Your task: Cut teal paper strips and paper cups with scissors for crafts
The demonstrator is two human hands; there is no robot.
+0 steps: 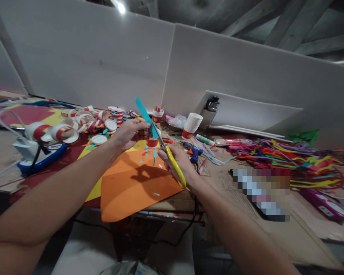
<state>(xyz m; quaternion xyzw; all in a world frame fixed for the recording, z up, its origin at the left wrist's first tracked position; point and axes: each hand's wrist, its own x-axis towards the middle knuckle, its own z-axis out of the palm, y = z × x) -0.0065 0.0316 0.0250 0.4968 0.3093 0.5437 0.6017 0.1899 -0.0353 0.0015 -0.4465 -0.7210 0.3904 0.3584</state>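
My left hand (133, 133) pinches a narrow strip of blue paper (143, 109) above the table. In my right hand (177, 158) is a pair of scissors (175, 165) with yellow handles. Their blades lie against the lower end of the strip; whether they are cutting into it I cannot tell. Just behind and below, a red and white paper cup (153, 143) stands, partly hidden by the strip and my hands. Under my hands lies an orange sheet (126, 191) with small blue and white paper scraps on it.
Cut cups and paper rings (64, 131) pile up at the left, near a blue power strip (43, 158). A stack of paper cups (192, 124), a bottle (210, 112) and a blue glue gun (195, 152) stand or lie right of centre. Colourful pipe cleaners (275, 156) spread at the right.
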